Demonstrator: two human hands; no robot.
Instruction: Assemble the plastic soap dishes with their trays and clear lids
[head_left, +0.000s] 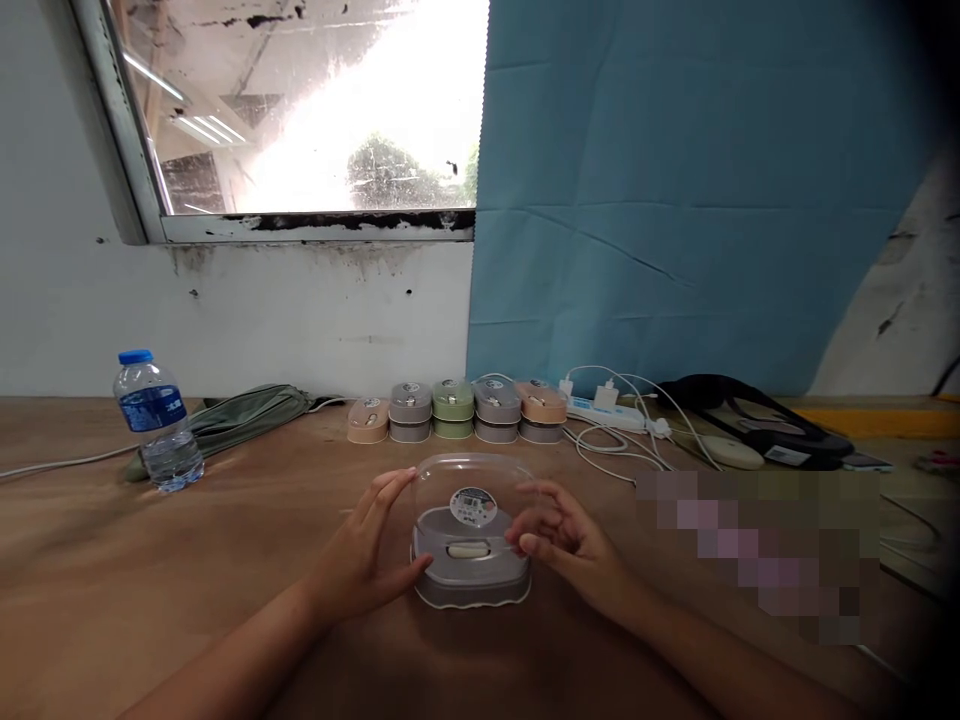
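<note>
In front of me on the table stands a lidded plastic box (472, 580), grey below with a see-through top. A round printed label (473, 507) sits on its lid, and a small cream-coloured piece (468, 550) lies nearer to me. My left hand (367, 550) is spread along the box's left side, its fingertips by the far left corner and its thumb at the near left edge. My right hand (562, 535) is at the right side, fingers loosely bent and thumb apart. Whether those right fingertips touch the lid I cannot tell.
Several smaller-looking lidded boxes (452, 408) in pink, grey and green line the back. A water bottle (161, 420) and a green cloth bag (255, 415) are at the left. A power strip (607, 413), white cables (600, 452) and a black strapped item (750, 415) lie to the right.
</note>
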